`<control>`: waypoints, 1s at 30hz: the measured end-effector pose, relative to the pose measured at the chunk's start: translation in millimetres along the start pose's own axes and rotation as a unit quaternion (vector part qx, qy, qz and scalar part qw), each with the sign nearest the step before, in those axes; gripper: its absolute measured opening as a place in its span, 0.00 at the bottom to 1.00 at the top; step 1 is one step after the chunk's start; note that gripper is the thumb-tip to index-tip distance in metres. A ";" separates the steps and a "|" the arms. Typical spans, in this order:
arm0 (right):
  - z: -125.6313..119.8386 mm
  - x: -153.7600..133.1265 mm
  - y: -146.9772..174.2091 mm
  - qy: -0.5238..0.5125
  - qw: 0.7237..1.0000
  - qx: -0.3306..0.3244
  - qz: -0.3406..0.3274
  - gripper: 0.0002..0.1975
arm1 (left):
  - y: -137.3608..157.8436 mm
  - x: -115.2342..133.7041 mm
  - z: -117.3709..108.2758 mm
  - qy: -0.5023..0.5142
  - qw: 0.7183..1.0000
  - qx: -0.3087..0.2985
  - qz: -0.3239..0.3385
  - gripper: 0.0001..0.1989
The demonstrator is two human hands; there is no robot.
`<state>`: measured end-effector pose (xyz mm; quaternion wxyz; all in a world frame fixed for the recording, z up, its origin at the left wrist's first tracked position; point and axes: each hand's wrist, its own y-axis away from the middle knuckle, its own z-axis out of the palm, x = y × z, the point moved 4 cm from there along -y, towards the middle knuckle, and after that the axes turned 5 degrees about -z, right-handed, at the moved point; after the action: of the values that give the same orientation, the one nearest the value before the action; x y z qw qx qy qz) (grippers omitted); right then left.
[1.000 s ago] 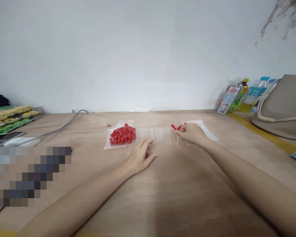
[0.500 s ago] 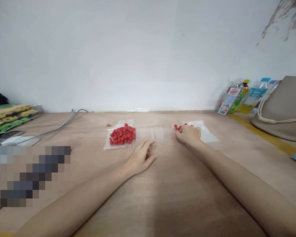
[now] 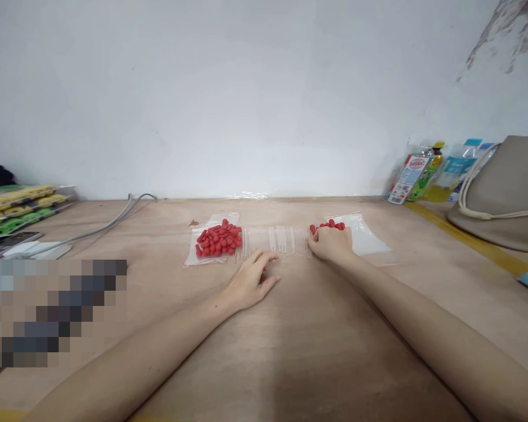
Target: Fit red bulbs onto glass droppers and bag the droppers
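R hand (image 3: 333, 242) shifted slightly L, now by clear tubes (image 3: 284, 239).

Simple indoor workspace: wooden tabletop (image 3: 229, 363), white wall (image 3: 246, 88), drink bottles (image 3: 454, 169), bag (image 3: 506, 193).

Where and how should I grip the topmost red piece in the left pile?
Pinch the topmost red piece by its upper end, probably best from above: that end juts out of the pile, while other pieces crowd below it. The left hand is nearer.
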<state>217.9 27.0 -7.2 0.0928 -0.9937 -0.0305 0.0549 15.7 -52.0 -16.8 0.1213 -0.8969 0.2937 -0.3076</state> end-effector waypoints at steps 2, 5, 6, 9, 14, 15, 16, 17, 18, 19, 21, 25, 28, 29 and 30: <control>1.8 -0.2 -1.4 0.000 1.000 -0.008 0.006 0.14 | 0.7 1.4 0.6 -0.008 1.000 -0.001 -0.004 0.15; 3.3 0.7 -2.6 -0.005 1.000 -0.017 0.014 0.12 | -0.4 2.5 -1.8 -0.038 0.999 0.028 -0.004 0.11; 3.5 0.8 -2.5 -0.006 1.000 -0.018 0.014 0.12 | -2.0 1.4 -4.9 -0.053 0.997 0.049 -0.005 0.09; 3.2 0.5 -1.4 -0.007 1.000 -0.019 0.015 0.10 | -10.7 -10.2 -23.1 -0.117 0.985 0.125 -0.027 0.06; -0.4 -2.6 0.8 0.001 1.000 -0.018 0.019 0.12 | -34.4 -52.4 -68.5 -0.195 0.964 0.134 -0.124 0.09; -1.7 -3.8 2.0 0.001 1.000 -0.013 0.019 0.14 | -39.2 -60.8 -76.1 -0.200 0.962 0.119 -0.139 0.10; -3.0 -5.3 3.9 0.001 1.000 -0.005 0.017 0.15 | -44.1 -68.0 -81.4 -0.210 0.963 0.092 -0.142 0.11; -4.5 -7.1 6.6 0.001 1.000 0.008 0.012 0.16 | -48.5 -74.3 -84.8 -0.219 0.963 0.060 -0.143 0.12; -5.8 -9.1 10.2 0.000 1.000 0.027 0.003 0.16 | -52.4 -79.9 -87.0 -0.223 0.963 0.031 -0.145 0.13; -6.8 -11.5 15.0 0.000 0.999 0.051 -0.012 0.15 | -55.8 -84.5 -87.8 -0.225 0.964 0.005 -0.144 0.13; -7.6 -17.0 27.5 -0.006 0.993 0.104 -0.064 0.13 | -60.9 -90.3 -86.8 -0.221 0.966 -0.033 -0.132 0.14; -3.2 -26.7 56.8 -0.040 0.962 0.175 -0.206 0.11 | -64.7 -92.1 -83.2 -0.195 0.975 -0.049 -0.096 0.12; 0.5 -27.5 69.5 -0.071 0.940 0.206 -0.261 0.09 | -62.7 -93.7 -85.7 -0.156 0.981 -0.021 -0.115 0.12; 1.5 -26.9 71.0 -0.080 0.936 0.216 -0.266 0.09 | -61.5 -95.0 -87.3 -0.140 0.982 -0.010 -0.125 0.13; 2.1 -26.2 71.6 -0.088 0.932 0.228 -0.268 0.10 | -60.2 -96.7 -89.1 -0.122 0.983 0.000 -0.137 0.13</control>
<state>195.4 -44.7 -20.0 0.3247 -0.8920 -0.2903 0.1206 -74.3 51.0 30.3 0.1133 -0.9593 0.1512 -0.2097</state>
